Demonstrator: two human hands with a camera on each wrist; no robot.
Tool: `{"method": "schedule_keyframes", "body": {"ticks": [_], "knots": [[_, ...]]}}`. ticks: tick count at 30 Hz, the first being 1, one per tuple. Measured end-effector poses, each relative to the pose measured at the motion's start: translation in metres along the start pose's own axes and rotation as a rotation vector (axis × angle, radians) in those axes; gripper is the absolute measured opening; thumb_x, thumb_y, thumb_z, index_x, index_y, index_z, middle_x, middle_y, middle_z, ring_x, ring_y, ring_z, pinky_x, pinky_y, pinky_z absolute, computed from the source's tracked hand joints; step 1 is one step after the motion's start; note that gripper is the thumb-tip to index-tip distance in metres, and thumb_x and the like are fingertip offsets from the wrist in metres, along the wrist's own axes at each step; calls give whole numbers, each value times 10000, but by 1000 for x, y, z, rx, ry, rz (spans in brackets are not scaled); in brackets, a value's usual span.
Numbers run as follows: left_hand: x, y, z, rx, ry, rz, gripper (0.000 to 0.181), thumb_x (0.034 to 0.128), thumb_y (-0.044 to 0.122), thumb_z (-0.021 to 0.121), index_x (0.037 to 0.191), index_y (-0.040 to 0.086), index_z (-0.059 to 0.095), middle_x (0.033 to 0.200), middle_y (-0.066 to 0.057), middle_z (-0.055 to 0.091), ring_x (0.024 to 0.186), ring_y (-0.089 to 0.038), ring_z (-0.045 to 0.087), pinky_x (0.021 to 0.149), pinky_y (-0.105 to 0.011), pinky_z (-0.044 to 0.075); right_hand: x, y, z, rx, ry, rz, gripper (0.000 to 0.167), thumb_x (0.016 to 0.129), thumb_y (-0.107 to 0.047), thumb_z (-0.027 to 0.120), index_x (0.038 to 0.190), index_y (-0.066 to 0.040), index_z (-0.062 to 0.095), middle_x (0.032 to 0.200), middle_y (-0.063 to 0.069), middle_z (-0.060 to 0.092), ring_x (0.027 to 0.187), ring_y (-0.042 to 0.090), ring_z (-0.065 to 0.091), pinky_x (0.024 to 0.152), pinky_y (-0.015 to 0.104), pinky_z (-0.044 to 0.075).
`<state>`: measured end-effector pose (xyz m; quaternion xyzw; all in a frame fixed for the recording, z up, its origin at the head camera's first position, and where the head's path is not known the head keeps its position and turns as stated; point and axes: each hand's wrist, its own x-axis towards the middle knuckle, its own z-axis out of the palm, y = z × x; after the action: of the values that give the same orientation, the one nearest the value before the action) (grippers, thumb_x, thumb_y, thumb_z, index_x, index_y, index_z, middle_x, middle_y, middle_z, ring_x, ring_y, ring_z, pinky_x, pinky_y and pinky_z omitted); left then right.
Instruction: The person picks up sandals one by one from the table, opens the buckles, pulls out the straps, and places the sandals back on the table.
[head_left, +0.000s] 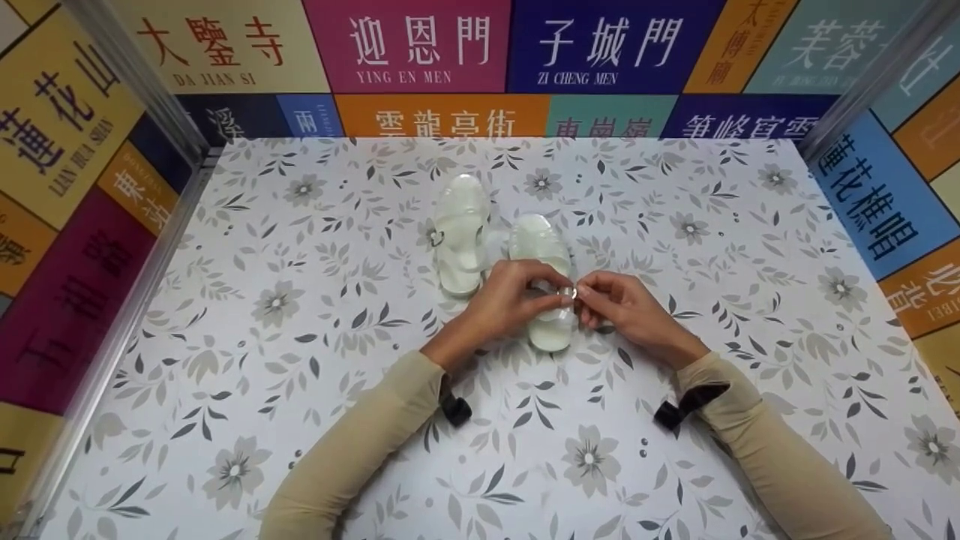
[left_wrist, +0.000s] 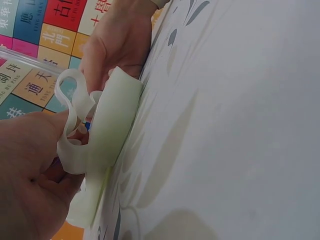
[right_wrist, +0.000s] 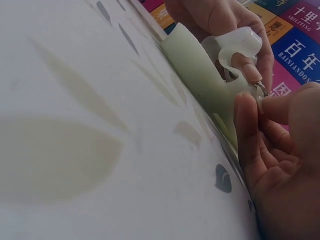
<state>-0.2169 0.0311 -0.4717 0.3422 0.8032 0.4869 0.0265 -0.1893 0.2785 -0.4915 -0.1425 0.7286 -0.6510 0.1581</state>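
A pair of pale green, translucent sandals lies on the table. My left hand (head_left: 506,298) reaches across the right sandal (head_left: 536,234), thumb and fingers pinching its strap by the small metal buckle (right_wrist: 261,89). From the outer side, my right hand (head_left: 628,304) pinches the strap's end at the same buckle. The other sandal (head_left: 459,201) rests a little farther back on the left, with a buckle on its outer edge. In the left wrist view the looped straps (left_wrist: 70,107) stand up from the sole, and fingers partly hide the buckle.
A white cloth (head_left: 300,405) with grey flowers and leaves covers the table. Colourful panels (head_left: 420,45) with Chinese lettering form walls at the back and both sides. Metal posts (head_left: 142,67) stand at the back corners. Black straps (head_left: 455,405) circle both wrists.
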Motion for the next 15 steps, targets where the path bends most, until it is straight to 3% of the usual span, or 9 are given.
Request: {"method": "schedule_keyframes", "body": {"ticks": [15], "knots": [[-1, 0, 1, -5, 4, -13, 167, 971, 243, 839, 1114, 156, 832, 1091, 21, 835, 1018, -58, 764, 915, -153, 594, 1, -1, -1, 32, 14, 3, 294, 1107, -205, 643, 1163, 80, 687, 874, 58, 740, 706, 109, 681, 636, 212, 588]]}}
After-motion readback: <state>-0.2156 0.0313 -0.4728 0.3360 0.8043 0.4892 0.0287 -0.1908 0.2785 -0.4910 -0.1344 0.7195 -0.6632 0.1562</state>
